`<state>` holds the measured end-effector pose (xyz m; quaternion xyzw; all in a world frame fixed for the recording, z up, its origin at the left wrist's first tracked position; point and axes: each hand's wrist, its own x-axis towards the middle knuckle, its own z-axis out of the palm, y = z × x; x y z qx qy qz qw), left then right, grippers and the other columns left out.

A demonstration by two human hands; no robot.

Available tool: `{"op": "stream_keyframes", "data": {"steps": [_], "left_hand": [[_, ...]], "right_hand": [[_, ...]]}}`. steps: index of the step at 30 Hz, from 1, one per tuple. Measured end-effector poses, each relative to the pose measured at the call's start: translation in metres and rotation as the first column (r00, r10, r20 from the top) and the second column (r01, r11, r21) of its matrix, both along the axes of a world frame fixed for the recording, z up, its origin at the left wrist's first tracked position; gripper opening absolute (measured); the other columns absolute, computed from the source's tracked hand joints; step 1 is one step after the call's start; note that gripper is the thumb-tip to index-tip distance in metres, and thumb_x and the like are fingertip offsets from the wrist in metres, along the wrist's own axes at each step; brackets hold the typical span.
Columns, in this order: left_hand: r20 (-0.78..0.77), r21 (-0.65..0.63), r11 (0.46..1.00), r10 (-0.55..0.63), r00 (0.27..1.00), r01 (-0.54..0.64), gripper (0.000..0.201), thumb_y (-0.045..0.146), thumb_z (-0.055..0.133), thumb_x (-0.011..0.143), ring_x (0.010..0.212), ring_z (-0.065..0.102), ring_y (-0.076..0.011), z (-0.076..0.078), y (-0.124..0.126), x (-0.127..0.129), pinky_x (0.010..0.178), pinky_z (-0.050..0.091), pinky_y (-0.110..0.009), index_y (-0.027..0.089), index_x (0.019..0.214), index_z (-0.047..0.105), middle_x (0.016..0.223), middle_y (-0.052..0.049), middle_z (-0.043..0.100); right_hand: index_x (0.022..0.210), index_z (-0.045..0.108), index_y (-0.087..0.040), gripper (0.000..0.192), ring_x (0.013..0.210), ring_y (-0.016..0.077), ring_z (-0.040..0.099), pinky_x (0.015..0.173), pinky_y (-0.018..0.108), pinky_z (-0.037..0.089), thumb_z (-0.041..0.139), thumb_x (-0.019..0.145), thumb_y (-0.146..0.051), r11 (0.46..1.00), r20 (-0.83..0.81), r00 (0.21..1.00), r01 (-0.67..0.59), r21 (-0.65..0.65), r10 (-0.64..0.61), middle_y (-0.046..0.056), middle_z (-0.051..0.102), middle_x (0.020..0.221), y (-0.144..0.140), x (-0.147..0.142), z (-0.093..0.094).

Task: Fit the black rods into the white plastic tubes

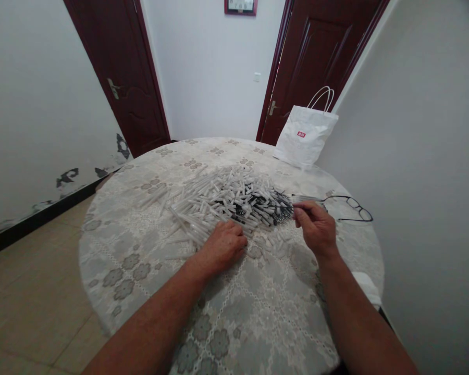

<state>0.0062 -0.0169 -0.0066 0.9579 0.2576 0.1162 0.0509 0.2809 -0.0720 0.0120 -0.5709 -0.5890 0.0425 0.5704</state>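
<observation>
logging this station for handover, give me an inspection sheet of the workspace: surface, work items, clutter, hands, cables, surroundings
Surface: round cloth-covered table with grey floral pattern
Work items: loose heap of whitish translucent tubes, with slim black pieces mostly toward its right side
Clutter: black-framed eyeglasses right of the heap; white bag with red label and looped handles upright at the far right
Hands: left hand at the heap's near edge, grip hidden; right hand beside the black pieces, fingertips close together, hold unclear
Cables: nothing seen
Surroundings: two dark red panelled doors; pale walls, peeling at lower left
</observation>
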Motion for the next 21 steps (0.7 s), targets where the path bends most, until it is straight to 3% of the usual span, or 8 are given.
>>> {"op": "stream_keyframes", "data": {"steps": [3, 8, 15, 21], "left_hand": [[-0.012, 0.023, 1.0, -0.015, 1.0, 0.015, 0.01, 0.022, 0.062, 0.087, 0.097, 0.053, -0.0254, -0.002, -0.003, 0.003, 0.082, 0.035, -0.04, 0.02, 0.081, 0.068, 0.094, -0.008, 0.065], [-0.007, 0.071, 0.997, -0.027, 1.0, 0.027, 0.016, 0.022, 0.056, 0.094, 0.093, 0.052, -0.0242, -0.011, -0.003, 0.008, 0.08, 0.035, -0.04, 0.018, 0.082, 0.066, 0.092, -0.009, 0.065], [0.005, 0.061, 0.995, -0.079, 0.997, 0.079, 0.01, 0.022, 0.057, 0.092, 0.1, 0.052, -0.0249, -0.008, -0.006, 0.009, 0.084, 0.035, -0.04, 0.019, 0.091, 0.066, 0.1, -0.007, 0.064], [-0.024, 0.096, 0.992, -0.075, 0.997, 0.077, 0.013, 0.018, 0.054, 0.093, 0.098, 0.051, -0.0245, -0.009, -0.007, 0.01, 0.086, 0.037, -0.04, 0.018, 0.085, 0.065, 0.099, -0.009, 0.063]], "right_hand": [[0.095, 0.068, -0.02, 0.016, 0.054, 0.0122, 0.053, 0.053, 0.026, 0.044, 0.065, 0.091, -0.035, 0.996, -0.134, 0.988, -0.082, -0.039, 0.076, -0.002, 0.061, 0.068, 0.002, 0.004, -0.001], [0.083, 0.062, -0.02, 0.027, 0.05, 0.0121, 0.049, 0.05, 0.025, 0.04, 0.064, 0.091, -0.045, 0.999, -0.171, 0.985, 0.01, -0.036, -0.016, -0.003, 0.058, 0.061, 0.001, 0.014, 0.001], [0.078, 0.06, -0.02, 0.03, 0.058, 0.0132, 0.049, 0.06, 0.027, 0.04, 0.063, 0.093, -0.047, 0.985, 0.126, 0.978, 0.171, -0.028, -0.166, -0.003, 0.054, 0.064, -0.004, 0.019, 0.006], [0.078, 0.061, -0.02, 0.027, 0.064, 0.0148, 0.05, 0.064, 0.027, 0.039, 0.062, 0.093, -0.042, 0.969, 0.371, 0.897, 0.245, 0.034, -0.24, -0.001, 0.055, 0.07, 0.0, 0.025, 0.003]]}}
